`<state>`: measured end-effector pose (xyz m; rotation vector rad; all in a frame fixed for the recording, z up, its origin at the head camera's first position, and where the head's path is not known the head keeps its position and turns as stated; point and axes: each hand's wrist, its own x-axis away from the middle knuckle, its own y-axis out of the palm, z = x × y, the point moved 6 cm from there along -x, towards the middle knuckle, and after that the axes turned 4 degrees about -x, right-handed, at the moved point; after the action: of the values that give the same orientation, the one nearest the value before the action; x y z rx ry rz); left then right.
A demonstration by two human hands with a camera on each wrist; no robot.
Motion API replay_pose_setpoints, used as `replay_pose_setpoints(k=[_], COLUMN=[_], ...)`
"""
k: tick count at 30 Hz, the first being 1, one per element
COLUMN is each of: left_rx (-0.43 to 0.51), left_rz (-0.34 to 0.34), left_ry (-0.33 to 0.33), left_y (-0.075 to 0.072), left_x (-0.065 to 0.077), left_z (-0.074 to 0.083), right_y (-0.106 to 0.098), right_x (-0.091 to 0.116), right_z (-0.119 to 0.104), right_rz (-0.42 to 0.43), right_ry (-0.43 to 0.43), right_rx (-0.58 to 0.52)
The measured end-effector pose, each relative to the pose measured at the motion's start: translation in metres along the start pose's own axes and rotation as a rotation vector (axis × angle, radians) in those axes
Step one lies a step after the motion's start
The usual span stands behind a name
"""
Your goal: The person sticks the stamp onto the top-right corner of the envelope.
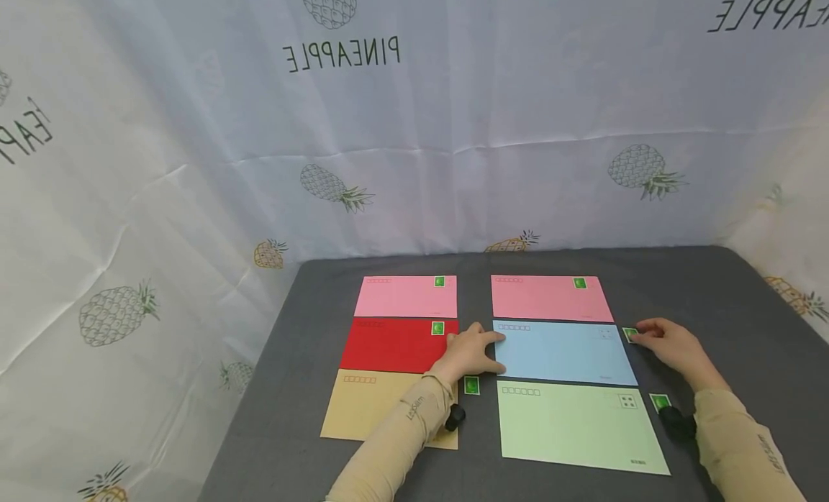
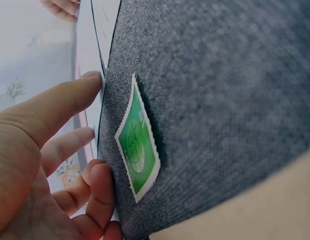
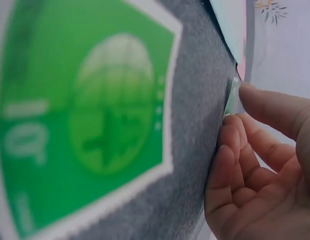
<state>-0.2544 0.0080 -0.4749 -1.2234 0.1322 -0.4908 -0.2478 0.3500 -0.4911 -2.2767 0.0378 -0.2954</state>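
My left hand (image 1: pixel 468 351) rests at the left edge of a blue envelope (image 1: pixel 563 352), thumb and index finger spread onto it. In the left wrist view, the left thumb (image 2: pixel 60 107) is stretched out and the lower fingers curl in. Beside the envelope's right edge, my right hand (image 1: pixel 673 347) pinches a small green postage stamp (image 1: pixel 628 334). The right wrist view shows this far stamp (image 3: pixel 232 97) at the thumb and fingertips, partly hidden. Closer to that camera lies another green stamp (image 3: pixel 95 110), large and blurred. The blue envelope's upper right corner bears a printed stamp box.
Left column: pink (image 1: pixel 404 300), red (image 1: pixel 388 344) and yellow (image 1: pixel 369 401) envelopes, the yellow partly under my left forearm. Right column: pink envelope (image 1: pixel 544 300) above blue, light green envelope (image 1: pixel 576 426) below. Loose stamps (image 1: pixel 471 385) lie on the grey table (image 1: pixel 272 430). A pineapple-print curtain (image 1: pixel 453 128) surrounds it.
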Motion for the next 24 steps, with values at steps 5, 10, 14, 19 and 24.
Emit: replay_pose_setpoints(k=[5, 10, 14, 19, 24], left_rx=[-0.013, -0.02, -0.033, -0.045, -0.046], left_rz=[-0.005, -0.003, -0.001, -0.011, -0.004], left_ry=[0.0, -0.003, -0.005, -0.01, -0.008], left_y=[0.002, 0.001, 0.001, 0.0, -0.001], left_x=[-0.001, -0.001, -0.001, 0.001, 0.003], left_z=[0.0, 0.001, 0.001, 0.002, 0.003], right_y=[0.001, 0.0, 0.0, 0.001, 0.0], right_x=[-0.001, -0.001, -0.001, 0.0, 0.0], right_z=[-0.004, -0.006, -0.008, -0.009, -0.011], right_rz=[-0.004, 0.009, 0.01, 0.004, 0.003], right_ry=[0.001, 0.004, -0.003, -0.002, -0.005], right_rx=[0.029, 0.041, 0.055, 0.061, 0.081])
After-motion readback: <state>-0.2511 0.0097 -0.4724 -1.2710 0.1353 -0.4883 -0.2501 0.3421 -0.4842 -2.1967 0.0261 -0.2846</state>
